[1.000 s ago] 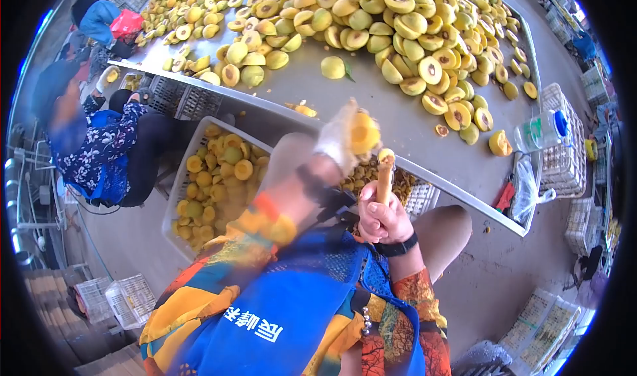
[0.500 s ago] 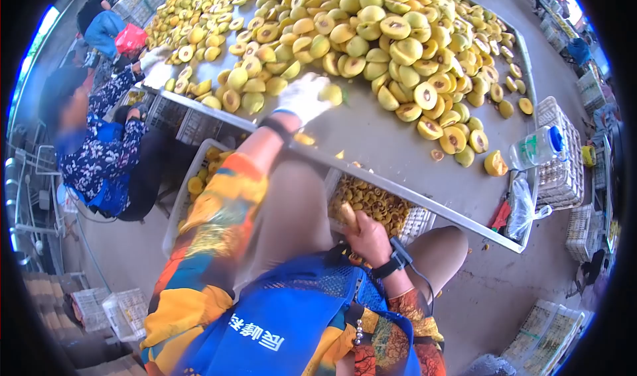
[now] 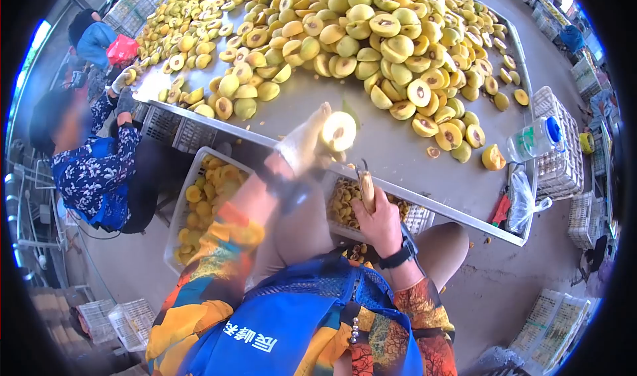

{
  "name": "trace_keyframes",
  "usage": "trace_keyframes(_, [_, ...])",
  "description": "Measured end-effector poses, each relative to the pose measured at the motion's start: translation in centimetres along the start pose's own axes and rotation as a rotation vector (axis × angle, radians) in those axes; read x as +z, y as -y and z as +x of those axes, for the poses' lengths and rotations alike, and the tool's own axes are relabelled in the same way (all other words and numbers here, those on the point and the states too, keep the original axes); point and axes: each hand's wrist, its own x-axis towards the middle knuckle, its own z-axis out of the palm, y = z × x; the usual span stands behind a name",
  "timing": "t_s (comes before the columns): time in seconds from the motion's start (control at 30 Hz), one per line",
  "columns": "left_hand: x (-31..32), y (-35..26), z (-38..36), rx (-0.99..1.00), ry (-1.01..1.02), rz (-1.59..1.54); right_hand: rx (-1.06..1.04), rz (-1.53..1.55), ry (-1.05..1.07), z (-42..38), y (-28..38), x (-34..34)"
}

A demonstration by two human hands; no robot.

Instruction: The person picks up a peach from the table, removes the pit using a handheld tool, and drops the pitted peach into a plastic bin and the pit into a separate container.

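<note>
My left hand [image 3: 306, 139], in a white glove, holds a halved yellow fruit [image 3: 338, 131] with its cut face toward me, just above the near edge of the metal table [image 3: 371, 144]. My right hand [image 3: 380, 221] is bare, wears a black wrist device and grips a wooden-handled pitting tool [image 3: 365, 185] whose metal tip points up at the fruit. Both hands hover over a crate of pits [image 3: 348, 203] below the table edge. A big heap of halved yellow fruit [image 3: 371, 38] covers the far part of the table.
A white crate of pitted fruit [image 3: 206, 197] sits on the floor to my left. A person in a floral top [image 3: 99, 164] works at the table's left end. A water bottle [image 3: 539, 138] lies at the right edge, with stacked crates [image 3: 564, 157] beyond.
My left hand reached out to the heap, took a fruit half and drew it back to the table edge. My right hand lowered with the tool, then rose toward the fruit.
</note>
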Motion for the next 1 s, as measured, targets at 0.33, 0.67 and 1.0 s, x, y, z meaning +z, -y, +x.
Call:
trace_keyframes(0.33, [3.6, 3.8, -2.5, 0.093, -0.001, 0.006, 0.131, 0.03, -0.178, 0.0, 0.9, 0.4])
trace_keyframes(0.67, [3.9, 4.0, -2.9, 0.174, 0.205, 0.036, -0.039, 0.384, -0.187, 2.7, -2.2, -1.7])
trace_keyframes(1.0, [4.9, 6.8, -2.2, 0.352, 0.005, -0.126, 0.556, 1.367, 0.134, 1.7, -0.8, 0.6])
